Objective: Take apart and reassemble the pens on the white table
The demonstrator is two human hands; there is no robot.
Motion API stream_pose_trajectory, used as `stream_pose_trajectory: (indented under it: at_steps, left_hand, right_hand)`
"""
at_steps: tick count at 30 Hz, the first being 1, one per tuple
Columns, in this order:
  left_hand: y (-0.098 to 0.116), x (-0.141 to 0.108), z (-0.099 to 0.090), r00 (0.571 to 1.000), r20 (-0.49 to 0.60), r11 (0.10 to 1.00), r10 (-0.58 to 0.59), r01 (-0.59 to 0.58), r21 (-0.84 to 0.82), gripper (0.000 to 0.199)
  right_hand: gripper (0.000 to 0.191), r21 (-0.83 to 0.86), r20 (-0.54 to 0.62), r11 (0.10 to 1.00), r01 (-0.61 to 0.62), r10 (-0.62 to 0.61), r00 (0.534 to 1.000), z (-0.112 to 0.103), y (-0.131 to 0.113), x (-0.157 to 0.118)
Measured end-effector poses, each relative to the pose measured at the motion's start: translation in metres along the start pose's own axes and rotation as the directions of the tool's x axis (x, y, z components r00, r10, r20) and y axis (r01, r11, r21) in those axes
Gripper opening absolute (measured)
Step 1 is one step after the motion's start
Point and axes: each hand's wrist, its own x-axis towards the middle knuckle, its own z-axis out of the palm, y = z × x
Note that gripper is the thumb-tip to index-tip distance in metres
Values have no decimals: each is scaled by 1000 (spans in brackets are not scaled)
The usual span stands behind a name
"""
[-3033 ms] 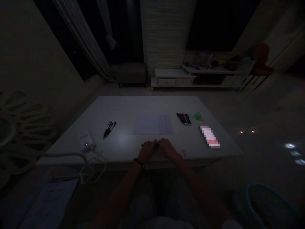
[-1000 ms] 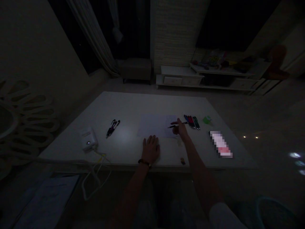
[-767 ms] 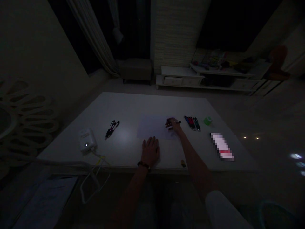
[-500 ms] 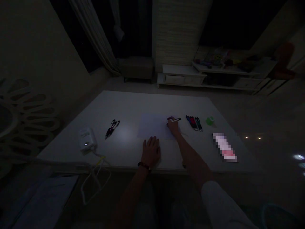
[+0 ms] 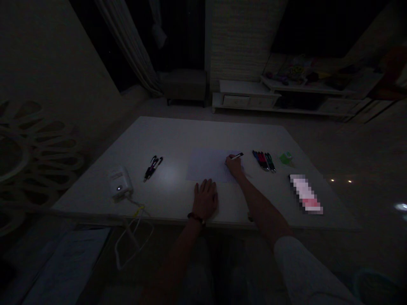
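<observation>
A pale sheet of paper point(image 5: 203, 164) lies flat on the white table point(image 5: 190, 135). My right hand point(image 5: 234, 166) rests on the sheet's right part, its fingers closed round a pen point(image 5: 237, 156) with a white barrel and a dark end. The pen's tip is hidden by the fingers. My left hand point(image 5: 205, 200), with a dark bracelet at the wrist, lies flat near the paper's lower edge, fingers spread and holding nothing. Right of the paper is a row of several pens point(image 5: 263, 161). To the left lie more pens point(image 5: 153, 168) in a small bunch.
A small green object point(image 5: 285, 158) and a lit phone point(image 5: 305, 194) are at the table's right. On the left stands a white device point(image 5: 120, 183) with a cable point(image 5: 135, 237) hanging over the front edge. The room is dim; a low cabinet point(image 5: 248, 100) stands beyond.
The view has shifted slightly, so everything sits a little further right. My right hand still grips the pen over the paper, its fingers slightly differently posed. My left hand stays flat.
</observation>
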Motion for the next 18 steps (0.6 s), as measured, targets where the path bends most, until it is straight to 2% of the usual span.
stream_pose_trajectory:
  at_steps: [5,8,9,12,14,18]
  left_hand:
    - [0,0,-1,1000,3,1000,-8,8,-12,45]
    - [1,0,-1,1000,4,1000,-13,13,-21,45]
    - [0,1,-1,1000,6,1000,-12,12,-23,45]
    - [0,1,2,1000,12,1000,-11,11,-26,46]
    - [-1,1,3,1000,5,1000,-11,11,-23,46]
    - [-2,2,4,1000,-13,1000,-10,10,-18,45]
  right_hand:
    - [15,-52,-67,999,3,-6,998,-2,-4,-1]
    - [17,45,-127,999,20,-14,992,-11,-7,-1]
    - [22,94,-161,995,19,-4,987,-16,-8,-2]
    - [51,174,-231,985,25,16,973,-37,-9,-9]
    - [62,147,-206,988,55,-24,978,-53,-6,-15]
    - [61,-1,-77,990,138,-138,987,-86,6,-20]
